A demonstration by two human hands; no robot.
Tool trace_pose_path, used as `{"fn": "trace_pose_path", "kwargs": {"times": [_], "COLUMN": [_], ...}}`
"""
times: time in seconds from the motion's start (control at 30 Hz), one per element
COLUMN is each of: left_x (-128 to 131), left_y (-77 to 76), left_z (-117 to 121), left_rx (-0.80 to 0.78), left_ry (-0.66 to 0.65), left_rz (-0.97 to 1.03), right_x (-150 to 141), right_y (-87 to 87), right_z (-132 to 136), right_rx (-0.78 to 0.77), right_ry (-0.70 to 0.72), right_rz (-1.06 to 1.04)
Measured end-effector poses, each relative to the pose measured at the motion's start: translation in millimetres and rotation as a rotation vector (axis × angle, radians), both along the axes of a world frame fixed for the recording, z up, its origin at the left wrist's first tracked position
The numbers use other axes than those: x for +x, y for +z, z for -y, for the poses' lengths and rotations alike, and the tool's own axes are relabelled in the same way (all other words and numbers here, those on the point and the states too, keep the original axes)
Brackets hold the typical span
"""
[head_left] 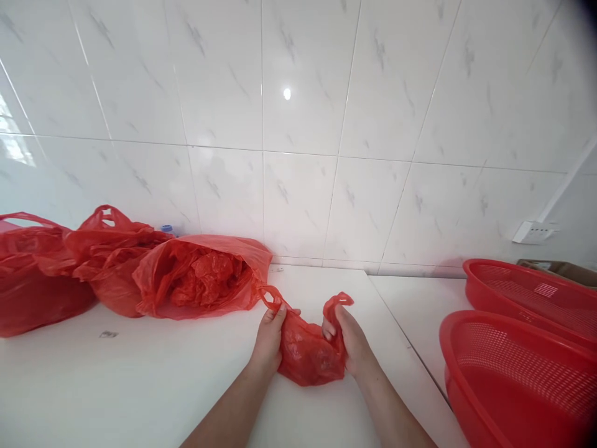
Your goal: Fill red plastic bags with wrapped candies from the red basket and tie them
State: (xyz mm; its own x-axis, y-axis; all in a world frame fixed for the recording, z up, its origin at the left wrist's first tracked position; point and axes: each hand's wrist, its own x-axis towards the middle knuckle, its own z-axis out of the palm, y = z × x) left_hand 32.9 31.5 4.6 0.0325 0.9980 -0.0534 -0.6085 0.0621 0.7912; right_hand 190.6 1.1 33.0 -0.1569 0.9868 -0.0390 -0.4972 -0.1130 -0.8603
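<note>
A small red plastic bag (308, 354) hangs between my two hands, low over the white table. Its lower part bulges around contents that I cannot make out through the thin film. My left hand (269, 339) is closed on the bag's left handle, thumb on top. On the other side, my right hand (347, 336) grips the right handle, whose loop sticks up above the fingers. Just beyond my left hand lies a large red plastic bag (256, 249), its mouth facing me, stuffed with crumpled red plastic bags (209, 274).
More full red bags (116, 274) stand along the wall at the left, a blue bottle cap (166, 229) behind them. Two red perforated baskets (450, 348) sit at the right. A seam divides the white tabletop (140, 386). A power socket (534, 232) is on the tiled wall.
</note>
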Motion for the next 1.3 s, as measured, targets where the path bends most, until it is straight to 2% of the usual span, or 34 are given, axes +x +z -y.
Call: {"fn": "trace_pose_path", "kwargs": {"times": [0.1,0.2,0.33,0.53,0.7,0.8,0.9,1.1,1.2,1.3], "left_x": [-3,-3,2,2,-1,1,4,3,4,3], "left_y": [1.1,0.8,-3.9,0.2,4.4,5.0,6.8,12.0,14.3,15.1], "left_z": [0,-1,-5,-5,0,2,5,15,19,20], "left_rx": [-0.027,-0.019,-0.010,-0.031,0.028,0.049,0.056,0.250,0.307,0.304], "left_ry": [-0.112,-0.199,-0.184,-0.217,-0.242,-0.241,-0.215,-0.177,-0.176,-0.238], "left_rz": [0.071,0.116,0.092,-0.051,-0.213,-0.349,-0.460,-0.575,-0.664,-0.639], "right_x": [-4,-6,-8,-16,-24,-25,-24,-23,-23,-19], "right_y": [-2.8,-11.8,-24.6,-24.3,-17.3,-18.5,-24.2,-30.0,-27.9,-26.0], "right_z": [0,-4,-12,-20,-21,-22,-25,-22,-15,-10], "right_rx": [-0.063,-0.028,0.042,0.062,0.140,0.109,0.027,0.002,0.067,0.097], "right_ry": [0.032,0.003,0.033,0.048,0.149,0.157,0.076,-0.024,-0.009,0.065], "right_rz": [0.002,0.051,0.077,0.243,0.279,0.250,0.168,0.164,0.180,0.088]}}
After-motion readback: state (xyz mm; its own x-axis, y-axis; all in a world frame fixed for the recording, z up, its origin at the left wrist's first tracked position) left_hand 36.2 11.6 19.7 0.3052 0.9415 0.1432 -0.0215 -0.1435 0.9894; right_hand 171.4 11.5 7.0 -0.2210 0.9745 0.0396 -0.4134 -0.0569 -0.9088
